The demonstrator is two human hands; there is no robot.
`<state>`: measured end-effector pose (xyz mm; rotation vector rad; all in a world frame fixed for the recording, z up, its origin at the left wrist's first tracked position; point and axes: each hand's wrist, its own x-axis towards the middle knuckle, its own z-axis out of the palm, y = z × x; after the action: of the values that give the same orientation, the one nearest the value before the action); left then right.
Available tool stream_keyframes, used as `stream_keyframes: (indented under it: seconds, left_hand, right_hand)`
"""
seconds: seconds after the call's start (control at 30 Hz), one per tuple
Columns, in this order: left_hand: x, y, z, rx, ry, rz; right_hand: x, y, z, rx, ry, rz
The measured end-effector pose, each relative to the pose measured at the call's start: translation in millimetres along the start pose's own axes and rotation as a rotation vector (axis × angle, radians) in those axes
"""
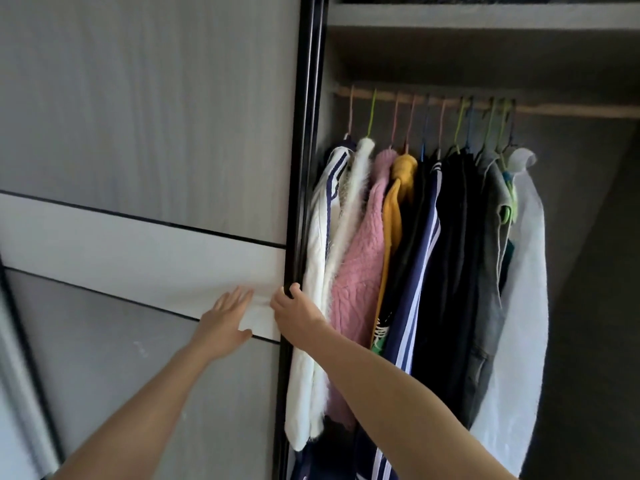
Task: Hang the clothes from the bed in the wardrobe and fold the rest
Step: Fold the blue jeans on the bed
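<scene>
The grey sliding wardrobe door [145,133] fills the left half of the head view. My left hand [227,317] presses flat on its white band, fingers straight. My right hand [294,308] grips the door's black edge [294,237], fingers curled round it. To the right, the open wardrobe shows several garments on coloured hangers along a wooden rail [571,110]: a white striped top [322,216], a pink knit [363,244], a yellow one [401,178], dark clothes [453,237] and a white shirt [526,258].
A shelf [485,15] runs above the rail. The rail's right end carries no hangers, and the dark space [595,271] beside the white shirt holds nothing. The bed is out of view.
</scene>
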<state>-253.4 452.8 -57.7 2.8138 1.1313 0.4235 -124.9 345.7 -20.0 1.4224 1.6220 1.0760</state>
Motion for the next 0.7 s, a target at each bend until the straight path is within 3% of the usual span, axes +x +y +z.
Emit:
stream_keyframes:
  seconds: [0.2, 0.43, 0.53, 0.7]
  left_hand:
    - [-18, 20, 12, 0.077, 0.005, -0.069]
    - [-4, 83, -6, 0.024, 0.337, 0.027]
    - [5, 114, -19, 0.07, 0.485, 0.169]
    - [17, 151, -31, 0.182, 0.579, 0.237]
  right_hand:
    - [-25, 3, 9, 0.051, 0.057, 0.018]
    - [-81, 10, 45, 0.07, 0.052, 0.037]
    - [-113, 16, 65, 0.111, 0.027, 0.053]
    - [-170, 25, 94, 0.151, -0.016, 0.098]
